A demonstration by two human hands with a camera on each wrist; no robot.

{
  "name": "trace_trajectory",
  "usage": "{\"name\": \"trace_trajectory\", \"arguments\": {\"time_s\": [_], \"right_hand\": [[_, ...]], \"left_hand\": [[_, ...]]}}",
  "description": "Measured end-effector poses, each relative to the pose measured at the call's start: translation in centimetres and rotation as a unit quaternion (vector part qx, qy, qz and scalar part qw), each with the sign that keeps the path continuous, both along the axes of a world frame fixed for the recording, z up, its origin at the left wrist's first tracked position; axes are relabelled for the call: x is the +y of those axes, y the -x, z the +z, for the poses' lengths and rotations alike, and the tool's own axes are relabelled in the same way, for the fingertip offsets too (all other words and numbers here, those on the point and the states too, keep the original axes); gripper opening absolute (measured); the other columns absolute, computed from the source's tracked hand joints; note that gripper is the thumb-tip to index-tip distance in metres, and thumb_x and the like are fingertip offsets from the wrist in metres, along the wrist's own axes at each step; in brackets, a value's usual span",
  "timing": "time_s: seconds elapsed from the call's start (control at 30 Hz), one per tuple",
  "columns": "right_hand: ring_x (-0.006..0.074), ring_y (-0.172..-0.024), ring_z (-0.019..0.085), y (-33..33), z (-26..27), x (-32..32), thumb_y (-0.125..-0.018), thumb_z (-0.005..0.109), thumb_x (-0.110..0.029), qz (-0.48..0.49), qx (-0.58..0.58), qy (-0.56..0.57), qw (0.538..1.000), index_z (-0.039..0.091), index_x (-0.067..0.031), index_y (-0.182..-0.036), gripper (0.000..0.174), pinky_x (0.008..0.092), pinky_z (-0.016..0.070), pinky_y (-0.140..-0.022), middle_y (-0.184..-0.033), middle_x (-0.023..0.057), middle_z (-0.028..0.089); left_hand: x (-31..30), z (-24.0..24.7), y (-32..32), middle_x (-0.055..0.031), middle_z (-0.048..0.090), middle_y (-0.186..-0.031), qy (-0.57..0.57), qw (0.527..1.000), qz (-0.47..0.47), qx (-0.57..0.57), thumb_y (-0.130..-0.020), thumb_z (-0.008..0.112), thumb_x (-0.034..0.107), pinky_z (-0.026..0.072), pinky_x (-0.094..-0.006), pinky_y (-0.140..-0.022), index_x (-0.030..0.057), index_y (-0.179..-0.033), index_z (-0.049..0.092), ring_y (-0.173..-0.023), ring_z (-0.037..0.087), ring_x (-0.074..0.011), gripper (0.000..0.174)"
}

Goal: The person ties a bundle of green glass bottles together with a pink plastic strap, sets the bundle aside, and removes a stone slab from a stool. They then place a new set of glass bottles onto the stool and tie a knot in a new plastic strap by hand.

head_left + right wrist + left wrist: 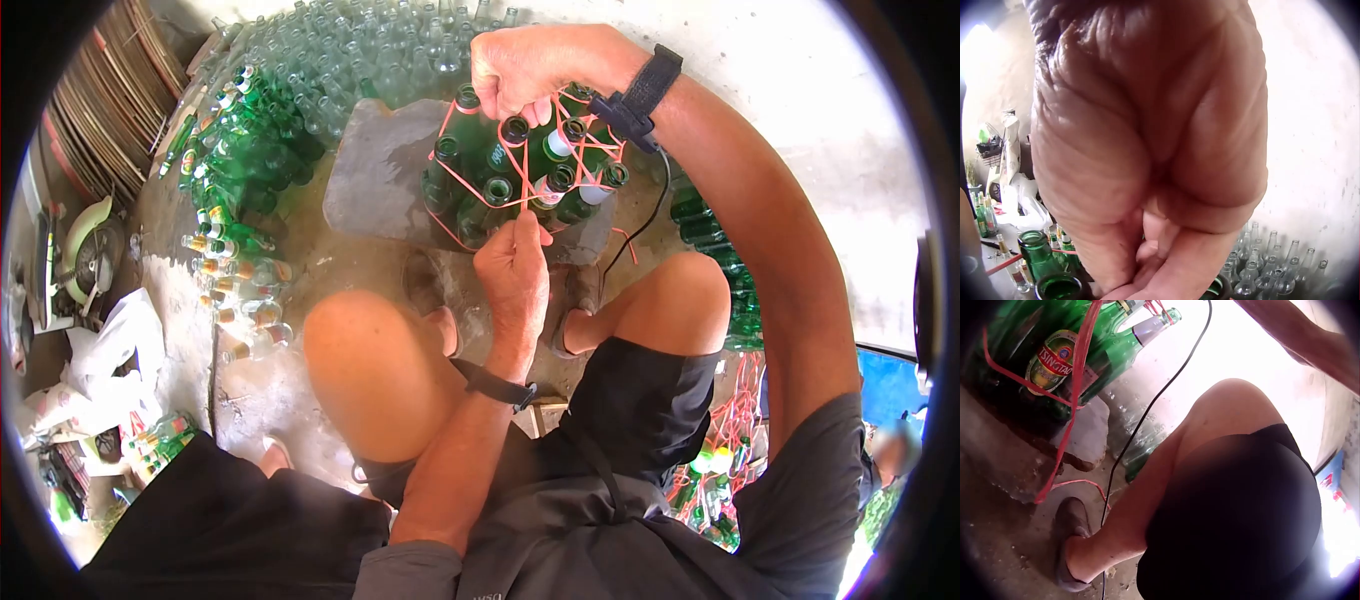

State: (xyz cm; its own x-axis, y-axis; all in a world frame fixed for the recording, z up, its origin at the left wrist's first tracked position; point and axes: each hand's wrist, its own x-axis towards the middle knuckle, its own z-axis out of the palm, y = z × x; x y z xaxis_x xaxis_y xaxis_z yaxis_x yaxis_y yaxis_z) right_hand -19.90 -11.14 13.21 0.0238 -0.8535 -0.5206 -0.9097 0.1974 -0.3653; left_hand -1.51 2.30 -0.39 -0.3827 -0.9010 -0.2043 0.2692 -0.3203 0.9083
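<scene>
A cluster of green glass beer bottles (497, 190) stands upright on a grey stone slab (375, 165), wrapped and crossed by red plastic twine (455, 178). My left hand (512, 275) is at the near side of the cluster, pinching the twine where strands meet between thumb and fingers. Over the far bottle necks, my right hand (540, 75) is curled, with twine strands running from beneath its fingers toward the left hand. The right wrist view shows the curled fingers close among bottle mouths (1060, 287); what they grip is partly hidden. One bottle label (1054, 362) reads Tsingtao.
Many clear bottles (400, 50) stand beyond the slab, with green bottles (265, 150) at the left. More green bottles (745, 270) are stacked at the right wall. A black cable (650, 215) hangs from the right wrist strap. My knees (360, 340) flank the work.
</scene>
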Motion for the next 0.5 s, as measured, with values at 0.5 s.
{"name": "trace_trajectory", "arguments": {"time_s": [0.5], "right_hand": [[0.0355, -0.110, 0.063, -3.2, -2.3, 11.9, -0.072, 0.086, -0.014, 0.026, 0.053, 0.258, 0.964, 0.051, -0.0035, -0.143, 0.081, 0.0428, 0.0544, -0.093, -0.135, 0.0155, 0.055]], "left_hand": [[-0.3, 0.0, -1.7, 0.0110, 0.041, -0.062, -0.012, 0.999, 0.026, -0.013, -0.101, 0.066, 0.015, 0.0194, -0.0233, -0.048, 0.0023, -0.087, 0.074, -0.052, 0.030, 0.0004, 0.020]]}}
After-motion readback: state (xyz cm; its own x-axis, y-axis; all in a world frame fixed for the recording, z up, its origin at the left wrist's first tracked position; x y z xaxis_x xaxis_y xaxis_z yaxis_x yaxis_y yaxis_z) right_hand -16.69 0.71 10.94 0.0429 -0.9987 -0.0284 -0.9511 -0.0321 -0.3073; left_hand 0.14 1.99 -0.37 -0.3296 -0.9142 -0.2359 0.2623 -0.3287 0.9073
